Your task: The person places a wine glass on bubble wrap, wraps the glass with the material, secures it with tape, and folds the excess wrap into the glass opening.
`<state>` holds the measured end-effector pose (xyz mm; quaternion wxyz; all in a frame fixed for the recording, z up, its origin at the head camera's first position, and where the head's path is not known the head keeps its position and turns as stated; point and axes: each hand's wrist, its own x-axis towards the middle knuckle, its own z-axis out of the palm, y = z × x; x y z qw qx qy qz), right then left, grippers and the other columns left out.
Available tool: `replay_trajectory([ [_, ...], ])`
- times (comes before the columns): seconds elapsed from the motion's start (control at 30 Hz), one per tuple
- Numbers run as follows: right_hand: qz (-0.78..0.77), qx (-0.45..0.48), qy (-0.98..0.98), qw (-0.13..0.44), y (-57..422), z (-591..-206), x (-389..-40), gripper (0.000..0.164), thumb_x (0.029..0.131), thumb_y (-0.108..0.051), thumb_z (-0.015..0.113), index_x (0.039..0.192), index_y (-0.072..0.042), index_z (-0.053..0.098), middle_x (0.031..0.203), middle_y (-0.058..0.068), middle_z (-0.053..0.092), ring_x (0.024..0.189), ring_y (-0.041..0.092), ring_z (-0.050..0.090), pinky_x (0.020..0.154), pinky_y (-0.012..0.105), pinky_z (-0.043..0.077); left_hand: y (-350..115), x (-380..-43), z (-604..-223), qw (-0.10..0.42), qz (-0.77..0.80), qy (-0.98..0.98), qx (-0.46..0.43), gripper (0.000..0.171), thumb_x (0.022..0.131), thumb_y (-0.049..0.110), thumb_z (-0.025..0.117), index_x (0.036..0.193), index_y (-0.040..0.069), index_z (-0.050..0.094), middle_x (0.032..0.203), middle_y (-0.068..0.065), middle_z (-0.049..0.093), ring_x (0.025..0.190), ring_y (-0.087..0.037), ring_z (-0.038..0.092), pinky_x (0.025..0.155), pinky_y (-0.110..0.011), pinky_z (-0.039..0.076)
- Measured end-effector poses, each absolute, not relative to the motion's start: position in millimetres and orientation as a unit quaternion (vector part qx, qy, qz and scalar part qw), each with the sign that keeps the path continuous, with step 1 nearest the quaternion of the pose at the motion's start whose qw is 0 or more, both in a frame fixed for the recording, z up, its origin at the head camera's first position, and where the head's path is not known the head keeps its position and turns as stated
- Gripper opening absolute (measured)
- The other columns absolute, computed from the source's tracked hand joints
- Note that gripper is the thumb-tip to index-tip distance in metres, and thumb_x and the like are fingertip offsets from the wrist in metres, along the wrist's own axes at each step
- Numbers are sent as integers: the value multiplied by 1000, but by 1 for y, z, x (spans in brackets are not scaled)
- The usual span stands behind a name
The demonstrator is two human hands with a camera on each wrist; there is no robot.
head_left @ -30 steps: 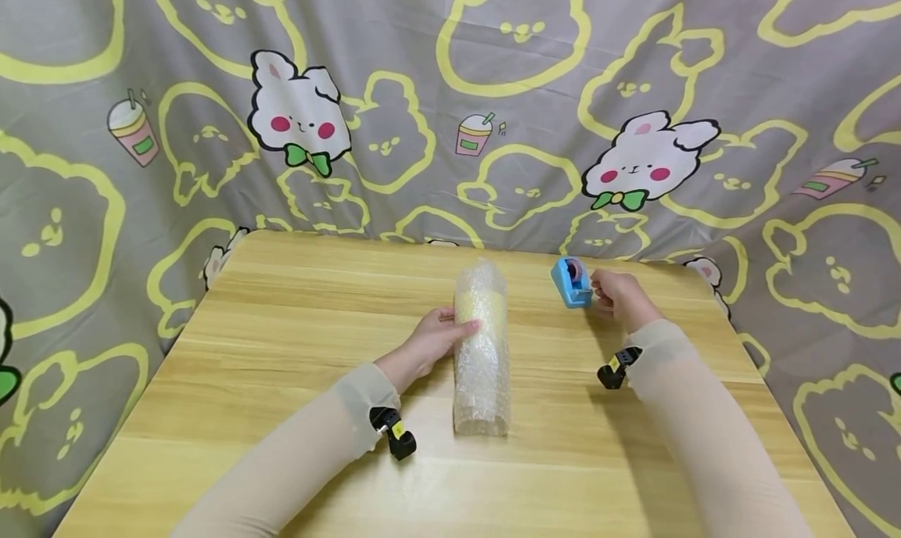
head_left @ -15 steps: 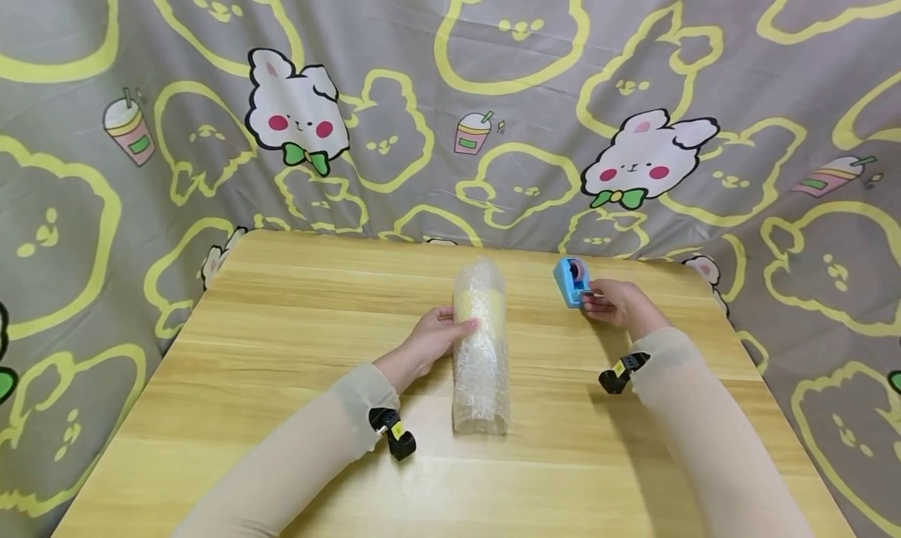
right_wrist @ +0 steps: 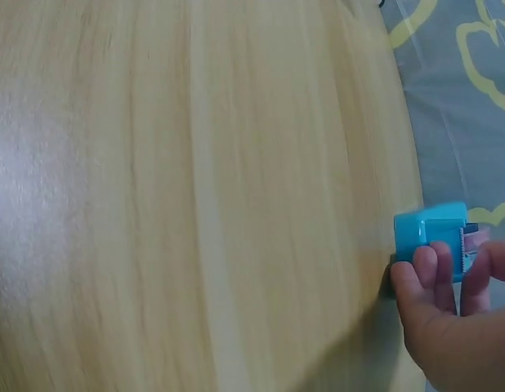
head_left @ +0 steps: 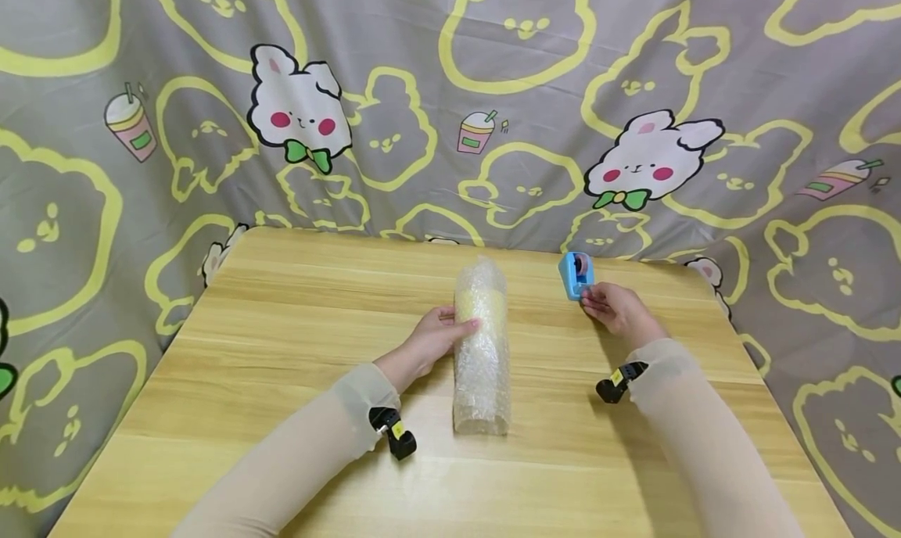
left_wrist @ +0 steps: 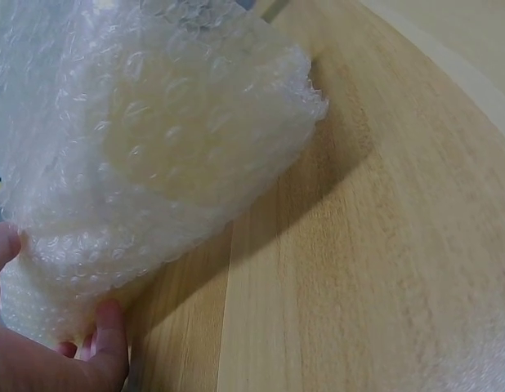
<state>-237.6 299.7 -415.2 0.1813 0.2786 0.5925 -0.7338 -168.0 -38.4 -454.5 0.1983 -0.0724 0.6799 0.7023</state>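
A long bundle of bubble wrap [head_left: 482, 374] with something pale yellow showing through it lies upright-on in the middle of the table. My left hand [head_left: 431, 338] grips its left side, thumb over the top and fingers low along the edge, also seen in the left wrist view. At the back right stands a small blue tape dispenser [head_left: 572, 280] with a pinkish roll of tape [right_wrist: 475, 237]. My right hand [head_left: 615, 307] is at its front end; thumb and index finger pinch the tape at the toothed cutter while other fingers rest against the blue front.
The wooden table [head_left: 310, 311] carries both things. A grey patterned curtain [head_left: 408, 123] rises just behind its far edge, close to the dispenser, and along both sides. Each wrist wears a small black camera [head_left: 401, 442].
The blue tape dispenser has shifted slightly right and turned straighter, and my right fingers have come in against its front. My left hand and the bubble-wrapped bundle have stayed put.
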Motion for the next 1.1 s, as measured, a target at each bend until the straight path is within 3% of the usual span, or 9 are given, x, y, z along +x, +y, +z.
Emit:
replay_trajectory([
  [0.3,-711,289,613,186,299,-423,-235,13,106,-13,44,112,-5,52,80,2,67,75,13,66,84,28,58,-38,-168,-452,206,713,666,-77,73,90,25,78,144,-5,39,130,-20,54,111,-29,60,96,-39,53],
  [0.53,-719,301,597,192,301,-425,-237,12,106,-11,44,107,-5,54,80,4,67,76,15,66,83,30,59,-38,-168,-452,205,711,668,-78,73,89,26,78,144,-5,39,130,-20,54,111,-28,60,96,-39,53],
  [0.77,-743,341,545,188,305,-428,-243,19,104,-7,44,92,-2,57,76,8,64,72,18,68,83,30,59,-38,-168,-452,210,716,662,-75,73,90,25,77,144,-5,38,131,-20,54,113,-29,60,96,-39,53],
  [1.1,-735,342,555,186,301,-428,-244,19,104,-5,42,89,-1,55,73,8,64,70,17,69,81,28,59,-39,-169,-454,208,713,665,-76,73,89,26,78,143,-5,39,130,-19,54,112,-29,60,96,-39,53],
])
